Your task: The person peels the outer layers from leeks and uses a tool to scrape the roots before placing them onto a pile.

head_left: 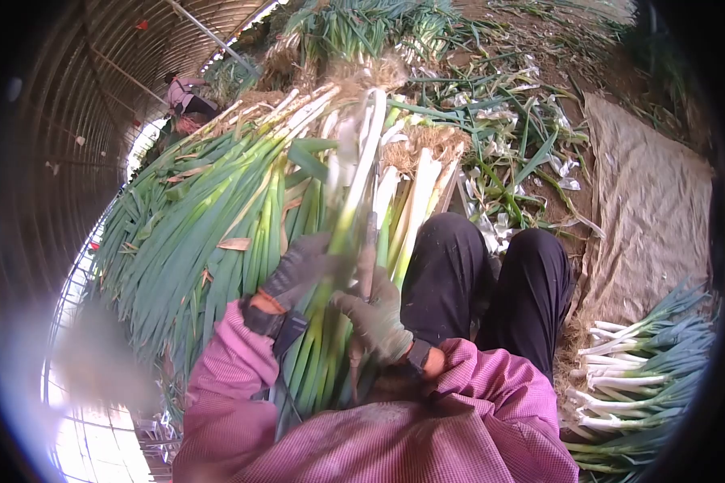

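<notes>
A long leek stands tilted in front of me, white root end up and green leaves downward. My left hand, in a dark grey glove and blurred, is closed around its green part. My right hand, in a pale worn glove, sits just right of the leek's leaves. Its fingers are closed about a thin brown rod-like tool, whose kind I cannot make out. A pale blur hides part of the stalk's left side. Under and left of my hands lies a big heap of leeks, roots pointing away.
More white-stemmed leeks lie beside my knees. Cleaned leeks are stacked at the lower right, near a tan cloth sheet. Peeled scraps litter the ground. Another person is at the far left beneath the ribbed tunnel wall.
</notes>
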Demonstrator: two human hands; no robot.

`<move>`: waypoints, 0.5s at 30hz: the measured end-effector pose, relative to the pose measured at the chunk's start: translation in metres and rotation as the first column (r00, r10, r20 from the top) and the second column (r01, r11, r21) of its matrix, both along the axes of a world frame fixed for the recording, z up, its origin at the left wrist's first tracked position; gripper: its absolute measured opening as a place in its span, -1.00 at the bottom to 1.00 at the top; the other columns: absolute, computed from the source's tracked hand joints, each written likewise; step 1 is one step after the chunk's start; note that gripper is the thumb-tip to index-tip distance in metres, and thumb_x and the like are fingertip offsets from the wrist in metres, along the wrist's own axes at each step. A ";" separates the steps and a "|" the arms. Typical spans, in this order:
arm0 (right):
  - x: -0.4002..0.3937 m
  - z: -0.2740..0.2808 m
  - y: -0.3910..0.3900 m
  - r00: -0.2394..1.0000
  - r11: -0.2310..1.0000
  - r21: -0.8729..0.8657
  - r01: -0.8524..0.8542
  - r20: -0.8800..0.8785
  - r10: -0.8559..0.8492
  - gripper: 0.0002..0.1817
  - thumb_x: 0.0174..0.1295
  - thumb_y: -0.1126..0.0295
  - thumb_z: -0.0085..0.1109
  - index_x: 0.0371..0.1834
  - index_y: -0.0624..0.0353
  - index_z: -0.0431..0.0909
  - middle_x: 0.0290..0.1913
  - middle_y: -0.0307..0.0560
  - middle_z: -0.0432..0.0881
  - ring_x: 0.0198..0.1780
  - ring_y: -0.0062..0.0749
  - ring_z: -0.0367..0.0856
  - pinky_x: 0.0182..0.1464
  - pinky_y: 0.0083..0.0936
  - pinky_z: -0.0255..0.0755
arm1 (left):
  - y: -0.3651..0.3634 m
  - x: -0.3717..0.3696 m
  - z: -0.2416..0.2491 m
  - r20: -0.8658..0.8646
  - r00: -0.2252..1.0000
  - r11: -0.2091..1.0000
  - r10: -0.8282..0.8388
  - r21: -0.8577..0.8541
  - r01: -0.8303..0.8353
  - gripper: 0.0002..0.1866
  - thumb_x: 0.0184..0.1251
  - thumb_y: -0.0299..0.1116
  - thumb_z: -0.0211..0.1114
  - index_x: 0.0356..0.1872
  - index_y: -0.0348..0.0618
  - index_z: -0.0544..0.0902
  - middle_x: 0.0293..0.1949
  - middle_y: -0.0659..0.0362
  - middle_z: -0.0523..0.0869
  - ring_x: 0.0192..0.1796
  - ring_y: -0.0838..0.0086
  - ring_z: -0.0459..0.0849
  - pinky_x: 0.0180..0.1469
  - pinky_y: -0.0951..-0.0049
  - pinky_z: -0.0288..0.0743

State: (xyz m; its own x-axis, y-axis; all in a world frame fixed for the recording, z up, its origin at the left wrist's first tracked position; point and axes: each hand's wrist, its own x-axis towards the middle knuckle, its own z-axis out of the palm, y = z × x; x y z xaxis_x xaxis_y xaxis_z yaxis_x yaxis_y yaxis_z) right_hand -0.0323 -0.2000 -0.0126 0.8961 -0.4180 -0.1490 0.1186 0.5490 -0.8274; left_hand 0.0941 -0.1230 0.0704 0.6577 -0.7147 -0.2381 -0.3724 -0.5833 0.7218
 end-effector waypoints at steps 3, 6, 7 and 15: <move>0.002 0.004 -0.005 0.989 0.997 0.060 -0.053 -0.135 0.060 -0.56 0.05 0.45 0.39 -0.05 0.29 0.39 -0.30 -0.12 0.53 -0.28 -0.44 0.52 -0.20 -0.46 0.47 | -0.017 0.006 -0.009 0.306 0.912 0.941 -0.272 0.282 0.186 -0.71 0.29 -0.28 0.23 -0.08 -0.26 0.58 -0.35 -0.03 0.67 -0.32 0.22 0.66 -0.22 0.19 0.51; 0.003 0.001 -0.009 0.982 0.995 0.067 -0.074 -0.169 0.085 -0.58 0.07 0.44 0.38 -0.06 0.29 0.39 -0.30 -0.13 0.52 -0.30 -0.44 0.51 -0.22 -0.46 0.47 | -0.005 0.027 -0.021 0.379 0.694 0.718 -0.612 0.634 0.286 -0.73 0.29 -0.28 0.21 -0.10 -0.25 0.54 -0.29 -0.15 0.67 -0.22 -0.10 0.66 -0.17 0.00 0.52; 0.004 0.000 -0.010 0.981 0.993 0.079 -0.090 -0.165 0.102 -0.58 0.08 0.44 0.37 -0.06 0.29 0.39 -0.31 -0.13 0.52 -0.29 -0.44 0.51 -0.21 -0.45 0.47 | -0.001 0.046 -0.023 0.446 0.621 0.696 -0.644 0.679 0.235 -0.72 0.29 -0.29 0.21 -0.09 -0.24 0.53 -0.27 -0.15 0.66 -0.20 -0.08 0.66 -0.16 0.02 0.52; 0.000 0.002 0.001 0.953 0.951 0.109 -0.288 -0.068 0.296 -0.61 0.15 0.46 0.32 -0.04 0.30 0.37 -0.35 -0.16 0.46 -0.46 -0.48 0.50 -0.53 -0.49 0.46 | -0.019 0.128 -0.059 0.889 0.387 0.828 -0.246 0.401 -0.393 -0.59 0.14 -0.19 0.29 -0.08 -0.27 0.57 -0.18 -0.13 0.65 -0.13 0.06 0.67 -0.06 0.11 0.55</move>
State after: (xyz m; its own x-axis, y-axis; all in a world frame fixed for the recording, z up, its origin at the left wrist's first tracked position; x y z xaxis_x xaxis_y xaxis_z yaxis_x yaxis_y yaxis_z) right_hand -0.0320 -0.1986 -0.0101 0.9598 -0.1195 -0.2540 -0.1253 0.6272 -0.7687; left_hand 0.2221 -0.1422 0.0117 0.7339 -0.6335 0.2451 -0.5169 -0.7550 -0.4035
